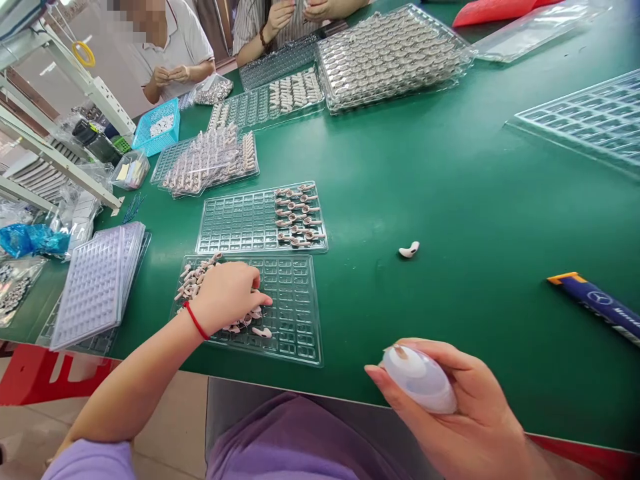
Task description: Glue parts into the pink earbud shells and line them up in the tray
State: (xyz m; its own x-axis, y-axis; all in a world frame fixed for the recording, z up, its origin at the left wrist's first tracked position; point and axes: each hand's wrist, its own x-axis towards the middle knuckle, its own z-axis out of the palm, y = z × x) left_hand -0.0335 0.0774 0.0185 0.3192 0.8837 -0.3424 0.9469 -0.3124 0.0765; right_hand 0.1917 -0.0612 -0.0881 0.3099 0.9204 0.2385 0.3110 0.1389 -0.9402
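My left hand (227, 293), with a red string at the wrist, reaches over a clear compartment tray (295, 313) near the table edge. Its fingers curl down among loose white earbud shells (195, 277); whatever they pinch is hidden. One earbud shell (262, 332) lies just below that hand. At the lower right, my right hand (465, 393) is wrapped round a whitish, translucent, rounded bottle (420, 379) with a small tan patch at its end. Beyond the left hand, a second clear tray (240, 220) has earbud shells (300, 215) set in its right-hand columns.
A lone earbud shell (410, 250) lies mid-table, with a dark blue packet (600, 303) farther right. Stacked trays (95, 280) stand left. Filled trays (395, 57) and a blue basket (157, 127) are at the back. Two co-workers sit opposite.
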